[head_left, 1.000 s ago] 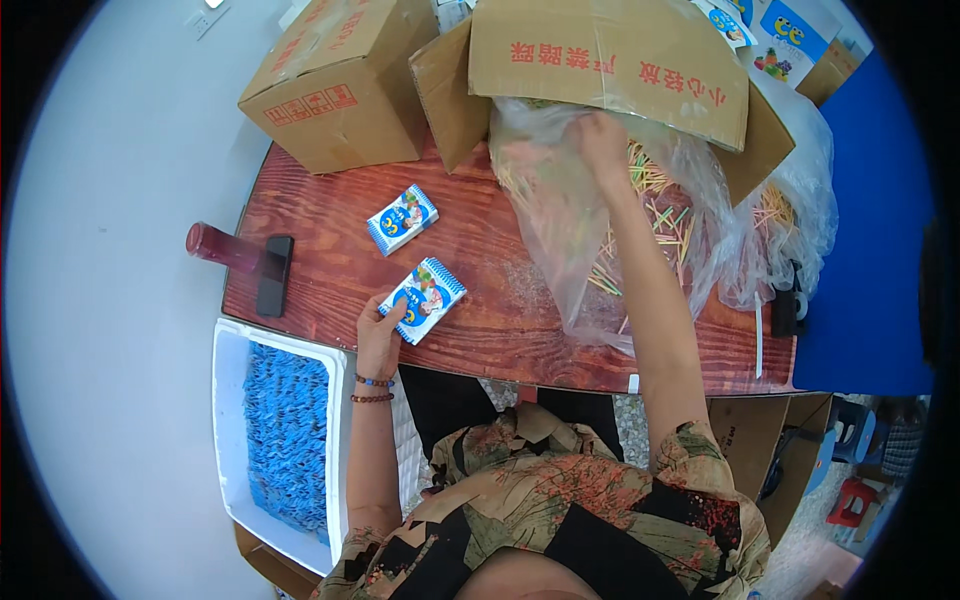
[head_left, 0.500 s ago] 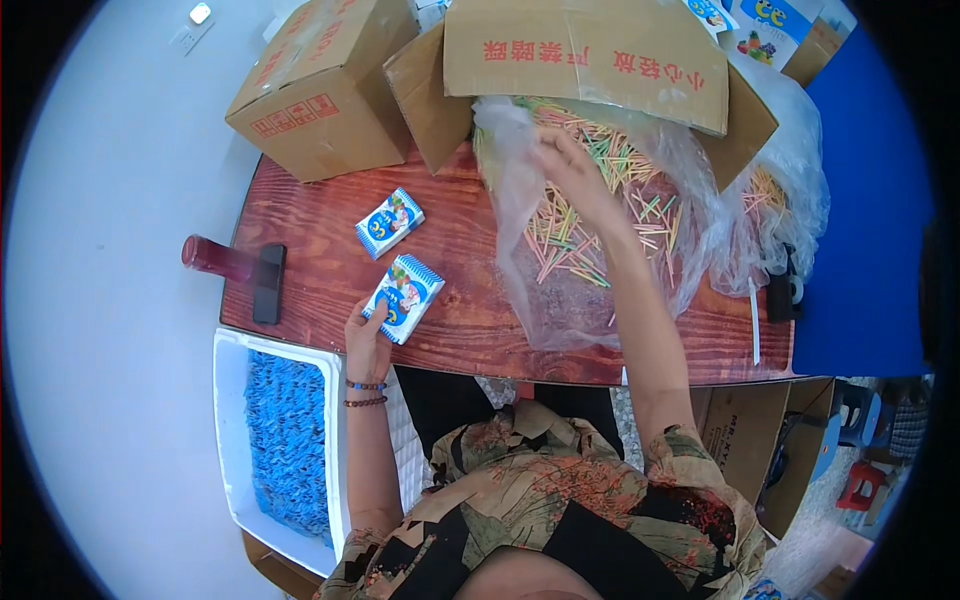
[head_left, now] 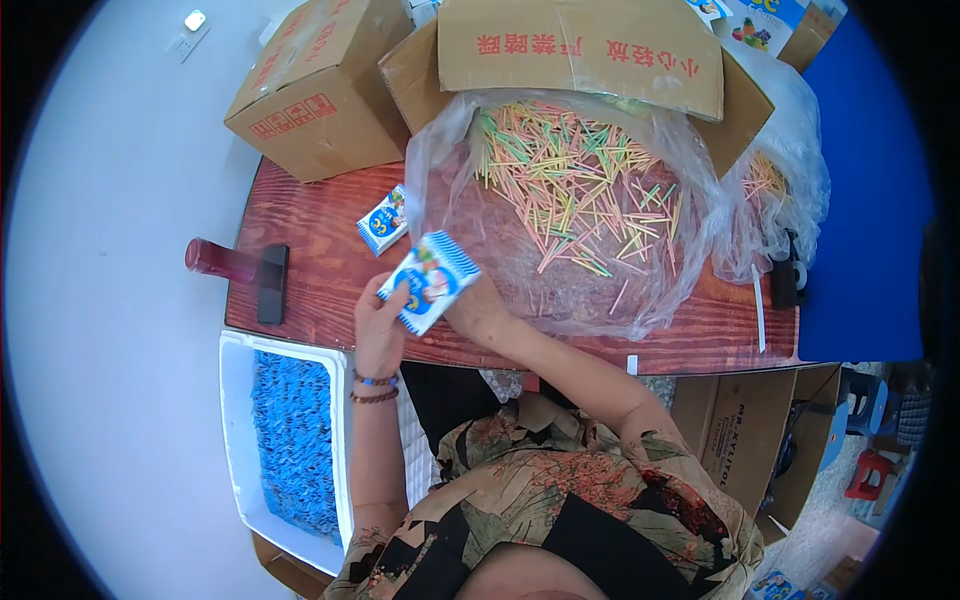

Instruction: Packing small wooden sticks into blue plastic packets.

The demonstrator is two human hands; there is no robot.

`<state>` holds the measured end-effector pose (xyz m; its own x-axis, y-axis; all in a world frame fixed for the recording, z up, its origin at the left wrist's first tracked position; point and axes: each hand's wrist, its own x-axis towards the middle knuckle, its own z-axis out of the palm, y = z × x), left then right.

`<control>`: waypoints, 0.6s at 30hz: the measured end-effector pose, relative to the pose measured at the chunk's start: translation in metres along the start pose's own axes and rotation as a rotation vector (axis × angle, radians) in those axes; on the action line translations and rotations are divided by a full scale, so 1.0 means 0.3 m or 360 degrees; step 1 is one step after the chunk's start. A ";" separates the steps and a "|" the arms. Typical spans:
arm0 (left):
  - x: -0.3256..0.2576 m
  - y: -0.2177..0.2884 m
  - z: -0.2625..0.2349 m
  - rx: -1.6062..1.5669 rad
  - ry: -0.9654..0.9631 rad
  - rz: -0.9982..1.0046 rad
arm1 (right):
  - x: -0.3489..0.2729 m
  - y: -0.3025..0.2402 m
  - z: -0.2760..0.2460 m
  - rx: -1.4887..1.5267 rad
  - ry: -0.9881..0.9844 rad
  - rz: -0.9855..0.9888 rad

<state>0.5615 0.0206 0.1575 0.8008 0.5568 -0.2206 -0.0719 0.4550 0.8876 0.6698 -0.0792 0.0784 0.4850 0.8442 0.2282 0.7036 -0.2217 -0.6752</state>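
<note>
My left hand (head_left: 380, 325) grips a blue-and-white packet (head_left: 430, 283) near the table's front edge, thumb across its face. My right hand (head_left: 477, 310) has come in from the right, just behind that packet, which hides its fingers. A second packet (head_left: 382, 222) of the same look lies flat on the table beyond, its right side under the edge of a clear plastic bag. Thin pastel sticks (head_left: 570, 180), pink, yellow and green, lie loose in the spread-open clear plastic bag (head_left: 470, 230), which spills from a cardboard box.
The open cardboard box (head_left: 580, 60) and a closed one (head_left: 310, 95) stand at the table's back. A dark phone (head_left: 272, 285) and a reddish bottle (head_left: 220, 260) lie at the left edge. Below is a white foam box (head_left: 342, 450) of small blue pieces (head_left: 295, 430).
My right hand has left the sticks and come back left to behind the packet. My left hand has raised the packet slightly rightward. The bag's left edge has spread over the second packet.
</note>
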 end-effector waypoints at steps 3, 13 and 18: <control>0.082 -0.081 0.002 0.0130 0.0087 0.0019 | -0.082 0.005 -0.015 -0.0626 0.0218 -0.0386; 0.159 -0.209 -0.034 0.1591 0.0355 0.0545 | -0.244 -0.003 -0.234 0.0302 0.0251 0.0122; 0.174 -0.223 -0.042 0.1528 0.0490 0.0851 | -0.208 0.040 -0.246 0.0237 0.0261 0.0160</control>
<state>0.6005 0.0279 0.0817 0.6152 0.7264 0.3066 0.2304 -0.5375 0.8112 0.6863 -0.1706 0.1079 0.6350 0.7284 0.2573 0.5691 -0.2158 -0.7935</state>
